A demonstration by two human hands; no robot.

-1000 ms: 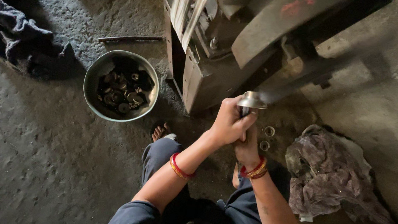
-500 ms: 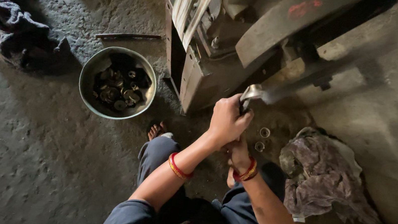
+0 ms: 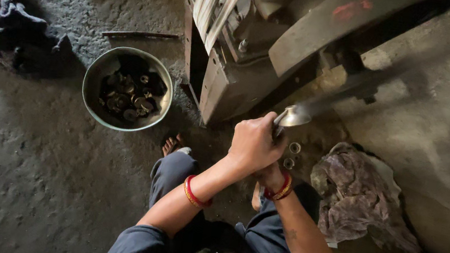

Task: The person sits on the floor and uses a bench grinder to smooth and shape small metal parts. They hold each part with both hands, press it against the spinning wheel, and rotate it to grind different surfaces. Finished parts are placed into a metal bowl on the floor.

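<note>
My left hand is clenched on the metal lever, now lower vs a sec ago. Right hand sits beneath, grip hidden, by small rings on the floor; press stroke prob underway.

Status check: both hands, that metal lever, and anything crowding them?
Left hand gripped on shiny metal lever handle. Right hand mostly hidden beneath it, grip unclear. Two small metal rings on floor beside hands; crumpled rag at right.
</note>
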